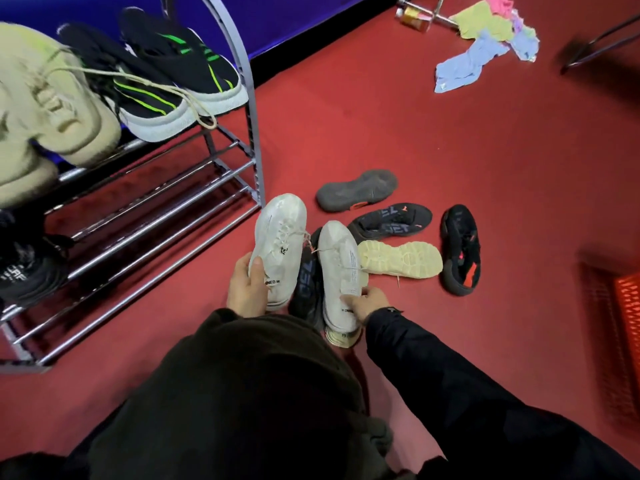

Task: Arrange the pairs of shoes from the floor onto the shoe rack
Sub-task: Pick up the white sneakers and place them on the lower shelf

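My left hand (246,289) grips 1 white sneaker (280,247), my right hand (372,304) grips its mate (341,271), beside the shoe rack (194,188).

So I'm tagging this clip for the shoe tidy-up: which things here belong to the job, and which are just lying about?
Part of the job:
- white shoe in left hand
- white shoe in right hand
- dark shoes on floor
- cream-soled shoe, tipped over
- shoe rack

Lying about:
- coloured cloths
- orange crate
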Demonstrator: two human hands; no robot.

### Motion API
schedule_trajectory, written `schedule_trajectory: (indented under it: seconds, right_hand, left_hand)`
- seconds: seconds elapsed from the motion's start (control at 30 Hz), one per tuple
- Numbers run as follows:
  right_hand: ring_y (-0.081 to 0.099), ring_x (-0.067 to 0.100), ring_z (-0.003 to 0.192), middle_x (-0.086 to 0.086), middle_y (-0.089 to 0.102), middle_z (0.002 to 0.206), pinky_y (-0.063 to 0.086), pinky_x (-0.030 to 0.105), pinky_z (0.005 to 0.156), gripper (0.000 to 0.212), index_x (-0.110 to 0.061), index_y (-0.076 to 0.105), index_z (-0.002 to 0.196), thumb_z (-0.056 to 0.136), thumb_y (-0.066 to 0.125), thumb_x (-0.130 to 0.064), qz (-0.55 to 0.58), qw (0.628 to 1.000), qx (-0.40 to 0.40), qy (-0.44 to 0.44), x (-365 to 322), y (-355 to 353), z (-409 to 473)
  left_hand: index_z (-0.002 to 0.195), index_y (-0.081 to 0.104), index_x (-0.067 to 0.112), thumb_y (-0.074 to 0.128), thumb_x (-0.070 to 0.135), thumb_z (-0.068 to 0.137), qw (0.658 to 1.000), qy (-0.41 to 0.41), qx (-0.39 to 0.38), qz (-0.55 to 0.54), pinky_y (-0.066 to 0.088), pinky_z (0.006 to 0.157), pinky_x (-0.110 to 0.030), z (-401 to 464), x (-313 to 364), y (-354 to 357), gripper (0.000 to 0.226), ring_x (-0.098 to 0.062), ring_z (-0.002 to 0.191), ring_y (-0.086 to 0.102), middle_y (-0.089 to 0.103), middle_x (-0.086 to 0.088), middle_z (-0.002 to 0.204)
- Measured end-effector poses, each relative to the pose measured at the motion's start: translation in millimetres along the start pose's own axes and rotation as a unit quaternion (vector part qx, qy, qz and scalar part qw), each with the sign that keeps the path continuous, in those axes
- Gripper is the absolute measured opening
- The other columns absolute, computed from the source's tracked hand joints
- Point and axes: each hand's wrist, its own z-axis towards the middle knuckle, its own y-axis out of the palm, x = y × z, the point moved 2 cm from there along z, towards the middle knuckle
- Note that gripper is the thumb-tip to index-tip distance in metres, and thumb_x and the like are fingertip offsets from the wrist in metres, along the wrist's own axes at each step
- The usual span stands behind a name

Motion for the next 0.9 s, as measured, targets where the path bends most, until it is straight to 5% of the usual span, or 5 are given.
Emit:
schedule_trajectory:
  seconds: [0.17, 0.37, 0.57, 0.7, 0.9]
  right_hand:
    - [0.046, 0.016, 0.063, -0.002, 0.049, 0.065, 0.037, 0.031, 0.061, 0.020, -0.014, 0.055, 0.074, 0.087, 0.065, -0.025, 0.100, 0.985, 0.018, -0.139, -41.5, -13.6, -38.9]
    - [0.044, 0.013, 0.058, -0.006, 0.054, 0.064, 0.036, 0.031, 0.060, 0.010, -0.017, 0.066, 0.075, 0.083, 0.064, -0.023, 0.100, 0.961, -0.076, -0.247, -113.9, 10.8, -73.0]
    - [0.056, 0.009, 0.069, -0.002, 0.063, 0.074, 0.042, 0.024, 0.062, 0.014, -0.007, 0.070, 0.083, 0.092, 0.061, -0.014, 0.055, 0.944, -0.154, -0.287, -184.3, 83.2, -83.8]
    - [0.051, 0.011, 0.069, -0.004, 0.058, 0.071, 0.040, 0.027, 0.063, 0.021, -0.012, 0.068, 0.074, 0.092, 0.061, -0.021, 0.051, 0.935, -0.196, -0.292, -224.0, 136.1, -78.9]
    - [0.054, 0.012, 0.071, -0.001, 0.061, 0.074, 0.042, 0.030, 0.069, 0.030, -0.004, 0.070, 0.091, 0.095, 0.060, -0.033, 0.023, 0.924, -0.206, -0.322, -272.4, 193.2, -67.9]
  left_hand:
    - [0.133, 0.056, 0.010, 0.033, 0.031, 0.107, 0.995, 0.004, 0.102, -0.023, 0.041, 0.093, -0.033, -4.5, 11.4, -15.8, 0.040, -0.024, 0.112, 0.058, 0.065, -0.006, 0.123]
    - [0.095, 0.054, 0.012, 0.030, 0.021, 0.108, 0.966, 0.005, 0.241, -0.092, 0.030, 0.069, -0.019, -7.9, 38.8, -62.3, 0.028, -0.019, 0.087, 0.049, 0.052, 0.012, 0.081]
    - [0.109, 0.051, 0.015, 0.030, 0.027, 0.108, 0.950, -0.017, 0.301, -0.081, 0.029, 0.074, -0.018, 18.9, 48.0, -132.4, 0.025, -0.015, 0.088, 0.052, 0.052, 0.014, 0.088]
    - [0.123, 0.052, -0.002, 0.031, 0.030, 0.107, 0.933, -0.042, 0.349, -0.082, 0.034, 0.082, -0.026, 48.9, 37.9, -174.2, 0.042, -0.033, 0.111, 0.057, 0.062, -0.014, 0.113]
    - [0.102, 0.053, -0.017, 0.036, 0.006, 0.100, 0.923, -0.087, 0.376, 0.003, 0.038, 0.091, -0.046, 93.3, 24.8, -204.5, 0.029, -0.050, 0.109, 0.053, 0.056, -0.040, 0.111]
